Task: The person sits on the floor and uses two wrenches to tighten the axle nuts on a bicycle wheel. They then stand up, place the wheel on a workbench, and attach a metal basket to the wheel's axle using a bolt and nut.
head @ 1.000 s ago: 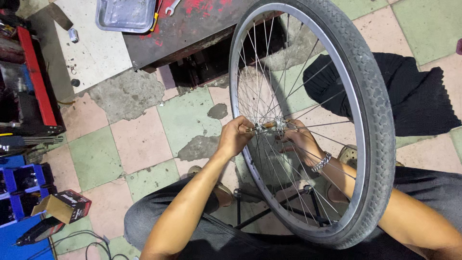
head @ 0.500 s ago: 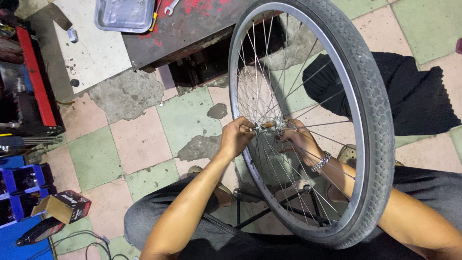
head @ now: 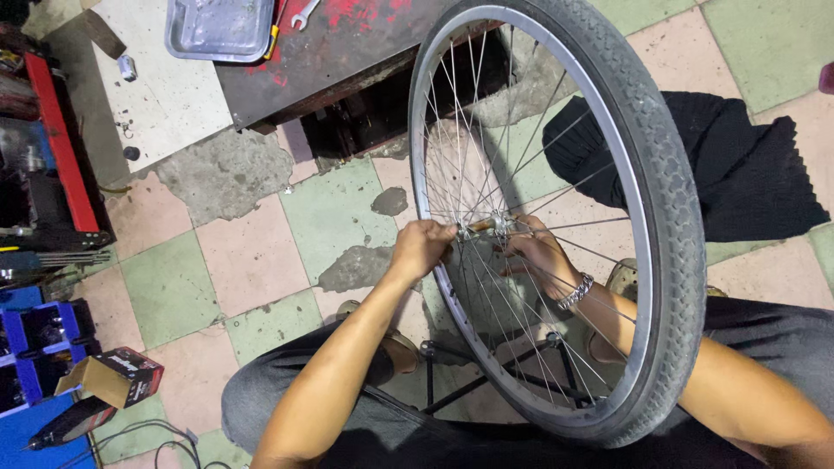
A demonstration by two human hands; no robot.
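My left hand [head: 423, 247] stays clamped on the axle end of the black-tyred, silver-spoked bicycle wheel [head: 669, 217]. My right hand [head: 539, 252] still grips the hub behind the spokes. Nothing has visibly shifted.

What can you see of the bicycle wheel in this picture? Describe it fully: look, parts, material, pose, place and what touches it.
The bicycle wheel stands upright over a tiled floor, between the person's knees. It has a worn grey rubber tyre with a small block tread, a silvery metal rim and thin wire spokes running to a central hub. The left hand grips the axle end on the near side of the hub; the right hand, a metal bracelet at its wrist, reaches through the spokes from the other side. A black stand shows behind the wheel's lower part.
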